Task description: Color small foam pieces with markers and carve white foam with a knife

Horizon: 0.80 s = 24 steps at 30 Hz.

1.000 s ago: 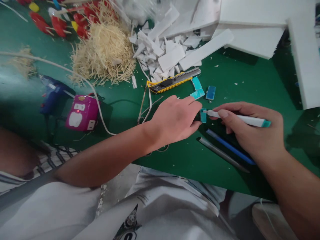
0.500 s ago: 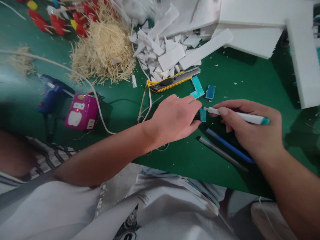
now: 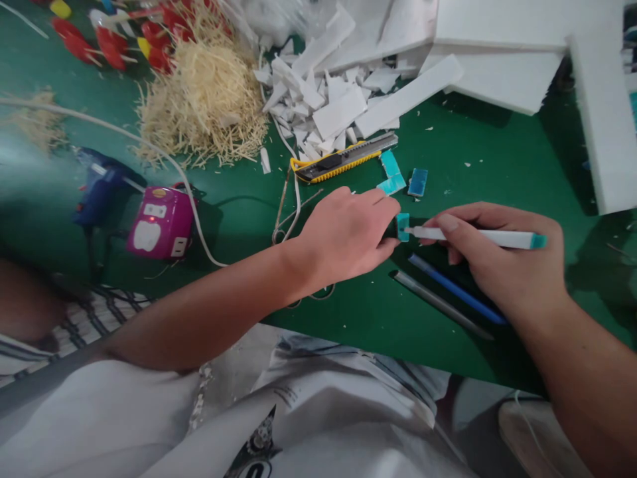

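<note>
My right hand (image 3: pixel 502 255) is closed round a white marker pen (image 3: pixel 502 238) with a teal end. The pen's tip rests on a small teal-coloured foam piece (image 3: pixel 403 227). That piece is pinched between the fingertips of my left hand (image 3: pixel 353 232), its left edge hidden by them. Just beyond my left fingers lie more teal pieces (image 3: pixel 391 174) and a dark blue piece (image 3: pixel 418 182). A blue pen (image 3: pixel 455 289) and a grey pen (image 3: pixel 440 305) lie side by side below my right hand.
A yellow box cutter (image 3: pixel 343 159) lies before a heap of white foam scraps (image 3: pixel 318 99). Foam boards (image 3: pixel 502 66) stand behind. To the left are wood shavings (image 3: pixel 209 99), a pink power adapter (image 3: pixel 162 222), a blue glue gun (image 3: pixel 102 182) and a white cable (image 3: pixel 192 192).
The pen tip has moved from the teal piece's upper edge down onto its face, and the pen has shifted slightly right. My left hand keeps its hold.
</note>
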Tool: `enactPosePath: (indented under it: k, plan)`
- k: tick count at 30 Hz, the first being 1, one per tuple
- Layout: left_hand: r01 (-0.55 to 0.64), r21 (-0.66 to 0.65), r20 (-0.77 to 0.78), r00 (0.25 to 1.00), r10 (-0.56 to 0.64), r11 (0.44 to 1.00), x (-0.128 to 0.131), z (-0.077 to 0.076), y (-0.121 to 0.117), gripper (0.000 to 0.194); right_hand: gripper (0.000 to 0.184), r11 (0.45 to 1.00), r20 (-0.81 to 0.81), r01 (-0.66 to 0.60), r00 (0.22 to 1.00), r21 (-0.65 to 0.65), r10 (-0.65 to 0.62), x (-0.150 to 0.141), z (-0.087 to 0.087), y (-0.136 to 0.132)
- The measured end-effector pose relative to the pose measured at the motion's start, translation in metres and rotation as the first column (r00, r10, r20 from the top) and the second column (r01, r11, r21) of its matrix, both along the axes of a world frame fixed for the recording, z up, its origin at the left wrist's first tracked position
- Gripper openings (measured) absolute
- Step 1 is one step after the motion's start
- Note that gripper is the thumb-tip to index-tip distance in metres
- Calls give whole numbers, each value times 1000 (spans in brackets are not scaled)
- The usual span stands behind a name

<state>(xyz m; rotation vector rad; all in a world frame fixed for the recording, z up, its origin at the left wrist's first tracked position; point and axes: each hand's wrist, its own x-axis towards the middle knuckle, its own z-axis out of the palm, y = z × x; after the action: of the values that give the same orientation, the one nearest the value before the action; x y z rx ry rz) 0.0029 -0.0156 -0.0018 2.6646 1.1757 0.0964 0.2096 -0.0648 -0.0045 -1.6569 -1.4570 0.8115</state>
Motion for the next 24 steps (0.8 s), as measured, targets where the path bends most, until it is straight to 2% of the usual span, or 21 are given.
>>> enactPosePath:
  k: [6,11,16,19,24]
  plan:
    - [14,13,25,1000,-15,1000,-2,-1,-1,19,15,1000,43,-6,999,-7,6,3,-1,0]
    - [4,-18,-3,1000,-4,1000,0,1,0,22,13,998,5,51,999,43,-51,1,-2,2]
    - [-11,-45,-31,999,9,999,2,3,0,24,16,998,-14,65,998,24,-64,1,-6,2]
    - [-8,-31,-16,1000,8,999,1,2,0,24,10,995,-36,78,997,67,-75,2,-7,3]
    - [7,-18,2,1000,-7,1000,0,1,0,23,17,998,-83,61,995,7,-61,1,0,7]
